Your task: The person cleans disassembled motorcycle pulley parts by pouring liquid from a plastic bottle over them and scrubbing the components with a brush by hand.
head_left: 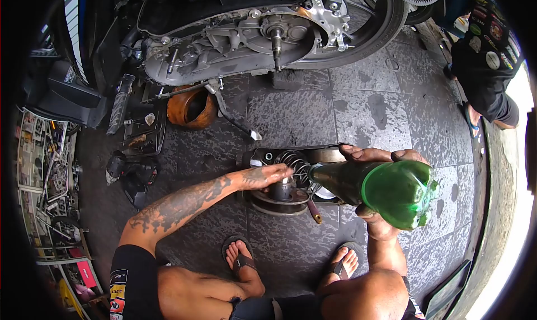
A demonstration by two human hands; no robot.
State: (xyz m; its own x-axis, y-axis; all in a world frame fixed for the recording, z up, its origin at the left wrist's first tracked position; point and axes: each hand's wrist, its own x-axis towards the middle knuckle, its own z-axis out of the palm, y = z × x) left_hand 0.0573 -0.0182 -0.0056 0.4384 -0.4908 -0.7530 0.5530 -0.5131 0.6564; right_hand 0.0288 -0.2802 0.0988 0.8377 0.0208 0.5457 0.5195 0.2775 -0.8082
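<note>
My right hand point(384, 224) is wrapped around a green plastic bottle point(397, 194), tilted on its side with its neck pointing left. The bottle's neck end is close to the fingers of my left hand point(268, 176). That left hand is stretched out over a metal pulley assembly point(277, 203) with a dark central tube point(281, 191); its fingertips are partly hard to make out. Behind it a coil spring point(293, 162) lies in a dark tray point(263, 152). A tool with a brown handle point(315, 212) leans over the tray's front edge.
A scooter's opened engine case point(224, 46) and wheel point(369, 37) stand ahead. On the left floor are an orange-brown round container point(191, 108), a cordless drill point(131, 174) and a shock absorber point(119, 104). Another person point(486, 57) stands at far right. Shelves point(47, 169) line the left.
</note>
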